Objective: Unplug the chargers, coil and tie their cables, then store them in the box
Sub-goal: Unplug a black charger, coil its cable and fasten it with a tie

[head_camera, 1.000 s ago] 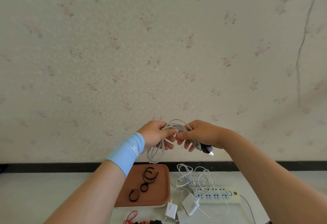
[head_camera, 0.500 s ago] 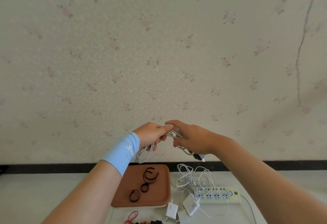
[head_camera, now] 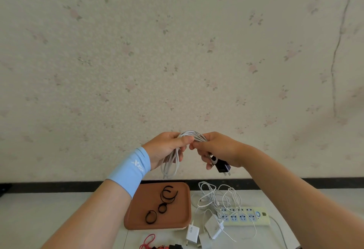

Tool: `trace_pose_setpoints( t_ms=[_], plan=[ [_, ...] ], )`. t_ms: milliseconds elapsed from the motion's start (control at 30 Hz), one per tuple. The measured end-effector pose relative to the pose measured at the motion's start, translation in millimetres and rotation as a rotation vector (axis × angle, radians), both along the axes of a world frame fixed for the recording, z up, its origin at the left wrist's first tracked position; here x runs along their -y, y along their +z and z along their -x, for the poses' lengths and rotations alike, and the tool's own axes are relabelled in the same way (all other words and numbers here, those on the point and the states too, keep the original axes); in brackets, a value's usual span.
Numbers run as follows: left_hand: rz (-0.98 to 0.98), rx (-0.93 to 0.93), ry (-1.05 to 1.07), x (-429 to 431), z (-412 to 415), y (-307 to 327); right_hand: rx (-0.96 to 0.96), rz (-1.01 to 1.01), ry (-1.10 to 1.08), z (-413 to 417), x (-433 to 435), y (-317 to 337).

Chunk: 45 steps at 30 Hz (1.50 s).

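Observation:
Both hands hold a coiled white cable (head_camera: 171,162) up in front of the wall. My left hand (head_camera: 167,148) grips one side of the coil, whose loops hang below it. My right hand (head_camera: 214,149) grips the other side, and the cable's dark charger plug (head_camera: 222,167) sticks out beneath it. On the table below, a brown tray (head_camera: 137,217) holds several black cable ties (head_camera: 168,194). Right of the tray lie tangled white cables (head_camera: 216,195), white chargers (head_camera: 192,233) and a pale power strip (head_camera: 246,216).
A red cable (head_camera: 148,241) and dark items lie at the bottom edge, near the tray's front. The power strip's cord (head_camera: 279,231) runs off to the lower right. A flowered wall with a black baseboard (head_camera: 315,181) rises behind the table.
The hands have turned the coil: its arch is back on top between them, loops hang lower under my left hand, and the dark plug shows more fully below my right hand.

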<state>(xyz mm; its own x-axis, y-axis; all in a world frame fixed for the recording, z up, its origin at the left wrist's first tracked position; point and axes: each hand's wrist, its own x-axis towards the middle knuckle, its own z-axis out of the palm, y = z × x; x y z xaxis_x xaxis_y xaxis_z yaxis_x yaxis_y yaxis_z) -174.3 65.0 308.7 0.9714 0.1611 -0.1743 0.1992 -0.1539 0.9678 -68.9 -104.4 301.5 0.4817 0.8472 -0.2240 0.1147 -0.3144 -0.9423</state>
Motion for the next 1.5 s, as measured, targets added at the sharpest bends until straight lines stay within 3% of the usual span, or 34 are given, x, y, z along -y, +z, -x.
trace_pose_setpoints(
  t_ms=[167, 333, 567, 800, 933, 967, 1100, 1200, 1267, 1367, 1500],
  plan=[
    [-0.081, -0.203, -0.025, 5, -2, -4, 0.065, 0.098, -0.126, -1, 3, 2],
    [0.076, 0.029, 0.147, 9, -12, -11, 0.045, 0.047, -0.164, 7, 0, 7],
    [0.234, 0.103, 0.279, 25, -14, -16, -0.008, 0.009, -0.041, 28, -12, 1],
    [0.157, 0.072, 0.151, 22, -7, -7, -0.015, 0.097, -0.009, 23, -6, 1],
    [-0.058, 0.004, 0.073, 10, -4, 0, -0.095, 0.143, 0.029, 21, -4, 0],
    [-0.014, 0.021, 0.097, 9, -5, 1, -0.134, 0.132, 0.065, 21, -3, 0],
    [0.597, 0.163, 0.177, 18, -6, 10, -0.332, 0.054, 0.217, 25, -5, -1],
    [0.683, 0.216, 0.186, 30, -4, 14, -0.417, 0.047, 0.238, 30, -10, -4],
    [0.639, 0.243, 0.204, 32, -3, 15, -0.442, 0.071, 0.235, 32, -13, -3],
    [0.566, 0.291, 0.069, 24, -1, 13, -0.462, 0.092, 0.232, 32, -15, 1],
    [0.321, 0.297, 0.093, 23, -1, 11, -0.415, 0.107, 0.225, 35, -16, 1]
  ],
)
